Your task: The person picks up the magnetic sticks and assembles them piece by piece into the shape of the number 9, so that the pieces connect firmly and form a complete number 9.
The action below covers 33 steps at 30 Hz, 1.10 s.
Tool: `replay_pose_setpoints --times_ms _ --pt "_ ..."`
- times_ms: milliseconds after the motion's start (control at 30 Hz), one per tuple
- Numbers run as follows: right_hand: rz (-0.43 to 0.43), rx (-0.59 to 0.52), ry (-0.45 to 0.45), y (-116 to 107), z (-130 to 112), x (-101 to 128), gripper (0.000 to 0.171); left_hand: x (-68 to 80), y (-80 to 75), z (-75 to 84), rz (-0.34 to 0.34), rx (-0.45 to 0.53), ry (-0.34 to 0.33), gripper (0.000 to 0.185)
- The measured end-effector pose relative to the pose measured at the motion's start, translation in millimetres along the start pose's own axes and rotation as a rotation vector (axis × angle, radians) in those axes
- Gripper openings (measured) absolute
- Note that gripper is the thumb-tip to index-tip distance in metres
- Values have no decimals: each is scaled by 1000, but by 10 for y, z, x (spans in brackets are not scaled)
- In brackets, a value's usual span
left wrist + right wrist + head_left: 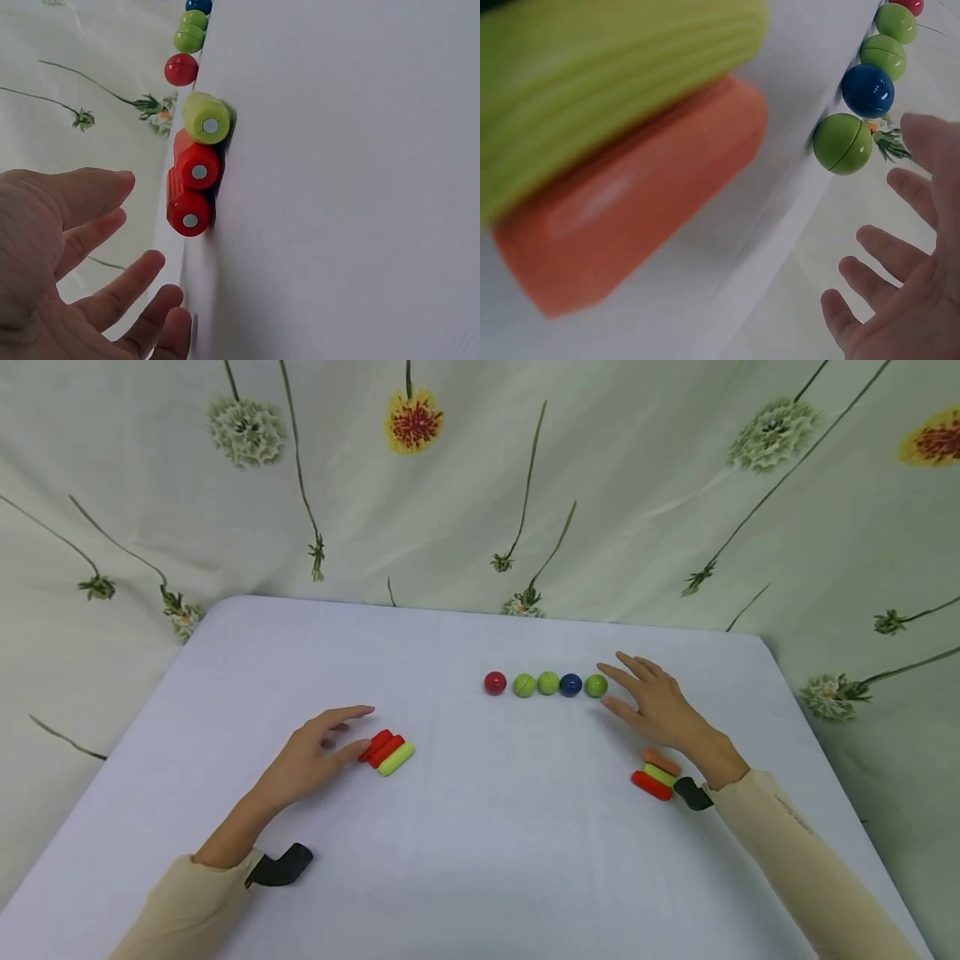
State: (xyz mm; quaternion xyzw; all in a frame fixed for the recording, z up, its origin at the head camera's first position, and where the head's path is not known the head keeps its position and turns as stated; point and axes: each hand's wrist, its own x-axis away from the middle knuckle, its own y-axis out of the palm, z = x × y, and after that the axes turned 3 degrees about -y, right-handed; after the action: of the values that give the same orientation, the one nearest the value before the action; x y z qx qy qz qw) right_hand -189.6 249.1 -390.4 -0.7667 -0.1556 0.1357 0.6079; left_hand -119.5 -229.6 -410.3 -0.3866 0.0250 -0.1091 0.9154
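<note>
My left hand (pixel 303 764) hovers with spread, slightly bent fingers beside two red rods (pixel 386 751) and a yellow-green rod (pixel 396 759), lying side by side. In the left wrist view the rods show round metal discs in their ends, and nothing is between the thumb and fingers. At the right end of a row of small balls, my right hand (pixel 663 710) is held with fingers apart near a green ball (pixel 596 685); whether it touches the ball is unclear. Below its wrist lie an orange rod (pixel 663 762), a yellow-green rod (pixel 661 775) and a red rod (pixel 652 786).
The row continues leftward with a blue ball (pixel 571 685), two green balls (pixel 548 683) and a red ball (pixel 495 683). Everything lies on a white-covered table (pixel 480 843). Behind it hangs a flower-printed cloth (pixel 630 460). A black piece (pixel 281 866) sticks out from each sleeve.
</note>
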Motion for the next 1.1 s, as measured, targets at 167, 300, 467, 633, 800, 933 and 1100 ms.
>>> replay_pose_setpoints --times_ms 167,300,467,633,800,933,1100 --pt "67 -139 7 -1 -37 -83 52 -10 3 2 -57 93 -67 41" --pt "64 -284 28 7 -55 -137 48 -5 -1 -10 -105 128 -75 37" --pt "-15 -440 134 13 -59 -196 47 4 -5 -31 -121 140 -67 35" --pt "-61 -505 187 14 -41 -215 46 -2 -5 -17 -109 130 -52 35" --pt "-54 -493 178 63 -25 -237 44 -2 -36 27 -98 111 -18 34" --pt "-25 -449 147 114 -28 -264 40 -2 -44 16 -93 112 -28 32" --pt "7 -397 158 139 -44 -267 37 -5 -12 -44 -80 111 -45 31"
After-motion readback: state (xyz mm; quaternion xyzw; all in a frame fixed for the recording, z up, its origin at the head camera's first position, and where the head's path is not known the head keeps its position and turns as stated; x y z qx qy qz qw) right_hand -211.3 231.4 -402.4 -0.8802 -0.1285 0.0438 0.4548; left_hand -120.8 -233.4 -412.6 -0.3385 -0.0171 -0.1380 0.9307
